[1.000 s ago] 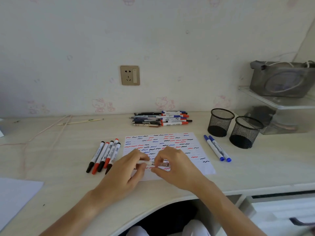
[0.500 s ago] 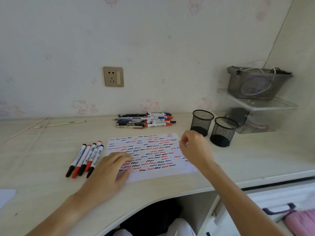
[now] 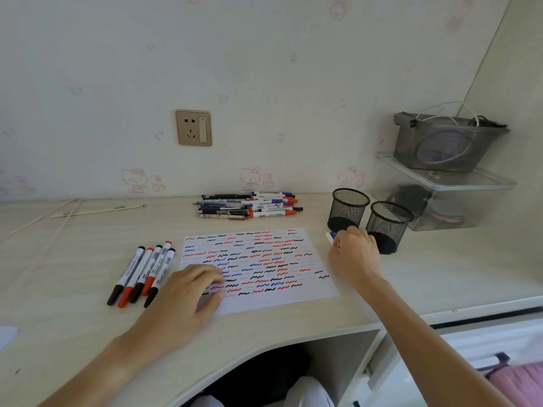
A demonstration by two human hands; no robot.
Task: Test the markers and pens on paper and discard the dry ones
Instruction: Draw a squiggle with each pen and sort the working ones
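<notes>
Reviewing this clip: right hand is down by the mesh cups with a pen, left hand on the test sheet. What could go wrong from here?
Two risks, both judgement calls:

1. The right hand works close against the two mesh cups; a nudge could tip one.
2. The blue-capped marker in its grip is mostly hidden, so sorting it into the wrong group is plausible.

The left hand rests on the paper; lifting it carelessly could drag the sheet.

Paper sheet [image 3: 258, 268] lies centre of desk [image 3: 73, 259]. 5 markers [image 3: 141, 273] in a row just left of sheet. Pen pile [image 3: 249, 207] behind sheet, nr wall. 2 mesh cups [image 3: 367, 220] side by side, right of sheet. Left hand [image 3: 182, 301] on sheet's front-left corner. Right hand [image 3: 352, 254] betw. sheet & cups, just in front of the left cup.
</notes>
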